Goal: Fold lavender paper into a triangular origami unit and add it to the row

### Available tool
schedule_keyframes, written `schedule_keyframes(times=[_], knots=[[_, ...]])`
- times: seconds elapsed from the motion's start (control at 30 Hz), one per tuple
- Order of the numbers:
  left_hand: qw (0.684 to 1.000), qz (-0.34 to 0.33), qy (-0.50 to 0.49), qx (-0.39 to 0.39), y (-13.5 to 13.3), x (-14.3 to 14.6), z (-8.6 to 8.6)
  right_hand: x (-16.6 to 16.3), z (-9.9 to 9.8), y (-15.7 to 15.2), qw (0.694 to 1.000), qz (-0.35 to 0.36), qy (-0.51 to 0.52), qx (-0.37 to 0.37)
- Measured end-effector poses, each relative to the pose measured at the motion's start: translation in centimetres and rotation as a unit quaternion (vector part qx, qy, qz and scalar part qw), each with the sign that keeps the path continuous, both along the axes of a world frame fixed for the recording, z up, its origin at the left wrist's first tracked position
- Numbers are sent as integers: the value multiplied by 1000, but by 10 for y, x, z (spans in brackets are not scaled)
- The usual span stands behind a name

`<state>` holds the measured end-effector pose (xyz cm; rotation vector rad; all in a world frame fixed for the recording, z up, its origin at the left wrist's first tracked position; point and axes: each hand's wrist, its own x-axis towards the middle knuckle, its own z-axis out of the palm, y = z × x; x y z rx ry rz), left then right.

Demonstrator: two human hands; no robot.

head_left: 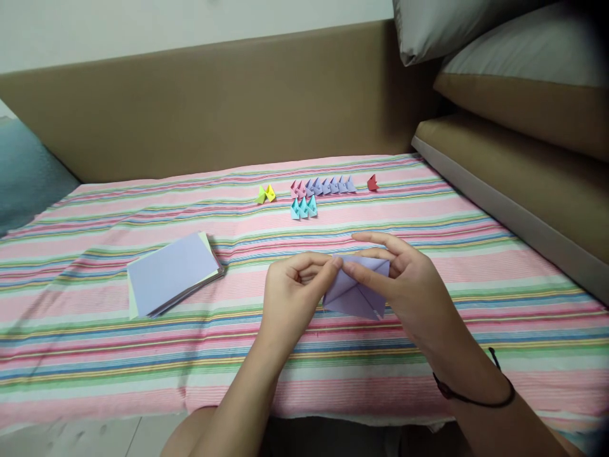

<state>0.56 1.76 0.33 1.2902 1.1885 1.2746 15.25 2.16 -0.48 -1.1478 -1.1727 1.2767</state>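
Between my two hands is a sheet of purple origami paper [356, 299] with diagonal folds and crease lines, held above the striped cloth. My left hand [297, 289] pinches its upper left edge between thumb and curled fingers. My right hand [404, 273] grips the upper right part, thumb on the near face and some fingers behind; the index finger is stretched out past the paper. Both thumb tips nearly meet at the top edge. The fingers behind the sheet are partly hidden.
A stack of coloured paper [174, 273], purple on top, lies to the left. Farther back sit small folded pieces: a purple and pink row [326, 186], turquoise ones [303, 208], yellow ones [266, 194] and a red one [372, 183]. Cushions [518, 184] are piled at right.
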Motion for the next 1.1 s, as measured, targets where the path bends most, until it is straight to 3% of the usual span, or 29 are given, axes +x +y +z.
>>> schedule_keyframes(times=[0.4,1.1], knots=[[994,91,-5,54,3,0,-3,-10,-3,0,992,27,106,-67],[995,82,-3,54,6,-4,-9,-10,-6,-1,990,-2,130,-48]])
